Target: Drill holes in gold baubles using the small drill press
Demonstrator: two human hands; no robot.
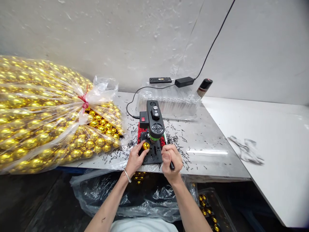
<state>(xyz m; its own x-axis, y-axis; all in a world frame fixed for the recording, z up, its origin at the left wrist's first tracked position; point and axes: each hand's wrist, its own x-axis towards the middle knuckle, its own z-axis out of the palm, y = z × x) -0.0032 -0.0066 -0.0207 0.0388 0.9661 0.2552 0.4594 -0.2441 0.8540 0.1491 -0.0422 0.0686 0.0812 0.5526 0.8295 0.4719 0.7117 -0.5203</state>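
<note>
Between the thumb and fingers of my left hand (pixel 135 157) is a shiny gold ball (pixel 146 146) with dark marks on its top. It sits at the front of a small black bench press machine (pixel 154 120), just below and left of the machine's head. My right hand (pixel 172 161) is wrapped around the black-gripped lever (pixel 172 166) on the machine's right side. Under the machine lies a black base plate (pixel 154 154) with holes, and red material (pixel 142 132) shows beside it.
A large clear bag of gold balls (pixel 43 119), tied with red string, fills the left. Behind stand a clear plastic box (pixel 169 101), a power adapter (pixel 184 82) and a spray can (pixel 204 87). Small black bits litter the metal tabletop (pixel 212 141). White gloves (pixel 246 149) lie right.
</note>
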